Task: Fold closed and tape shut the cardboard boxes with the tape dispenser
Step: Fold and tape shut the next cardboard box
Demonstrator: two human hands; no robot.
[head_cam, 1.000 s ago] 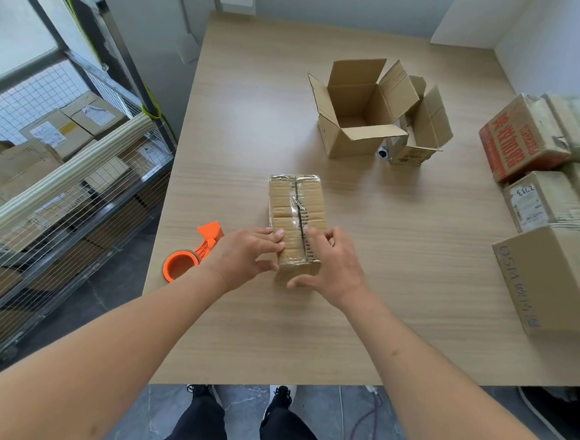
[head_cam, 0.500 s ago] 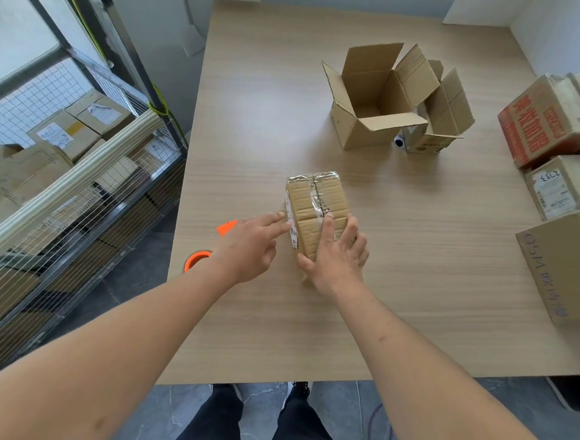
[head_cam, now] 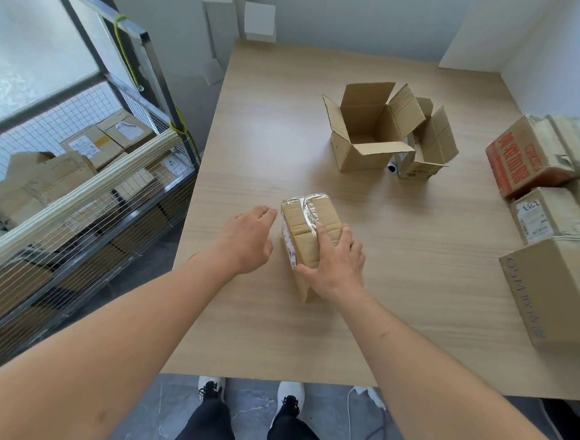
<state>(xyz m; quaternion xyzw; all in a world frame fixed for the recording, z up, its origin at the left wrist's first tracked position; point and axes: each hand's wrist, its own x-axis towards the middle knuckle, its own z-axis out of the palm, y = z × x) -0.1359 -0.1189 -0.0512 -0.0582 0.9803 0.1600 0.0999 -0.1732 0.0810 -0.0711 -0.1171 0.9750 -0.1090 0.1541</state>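
While lying near the front of the pale wooden tabletop [head_cam: 415, 280], the small taped brown cardboard box [head_cam: 310, 233] is pointing its long axis away, leaning slightly left. Two open-flapped cardboard boxes [head_cam: 366, 132] are standing well beyond it. The right hand [head_cam: 335, 262] is pressing on its near end, fingers [head_cam: 325, 237] spread; the left hand [head_cam: 246, 237] is hovering beside it, fingers relaxed and holding nothing.

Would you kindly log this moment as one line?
right hand: pressing small taped brown cardboard box | left hand: open, beside it | larger open cardboard box: untaped
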